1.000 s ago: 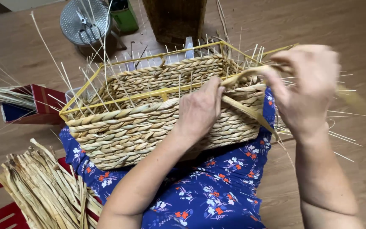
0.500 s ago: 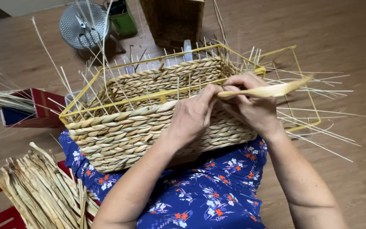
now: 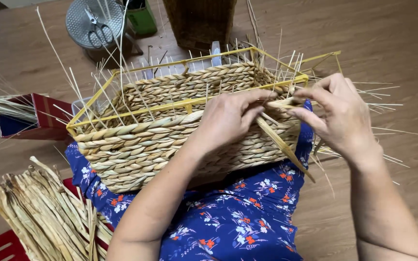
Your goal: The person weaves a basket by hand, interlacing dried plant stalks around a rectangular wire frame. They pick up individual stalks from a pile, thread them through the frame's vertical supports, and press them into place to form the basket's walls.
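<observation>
A half-woven straw basket (image 3: 141,140) on a yellow wire frame (image 3: 189,102) rests on my lap, over a blue flowered dress (image 3: 238,222). Thin upright straws stick out all around its rim. My left hand (image 3: 228,118) presses on the basket's near wall and pinches a flat straw strand (image 3: 281,142) that slants down to the right. My right hand (image 3: 337,113) sits at the basket's right corner, fingers closed on the same strand's upper end near the rim.
A bundle of dried straw strips (image 3: 44,217) lies at the lower left. A red and blue box (image 3: 30,118) holds more straws on the left. Scissors (image 3: 97,26) lie on a round metal lid at the back, beside a green container (image 3: 141,17) and a dark woven basket (image 3: 199,19).
My right hand pulled the strand out to the right, then came back to the basket's corner. The left hand slid right along the wall and now pinches the strand.
</observation>
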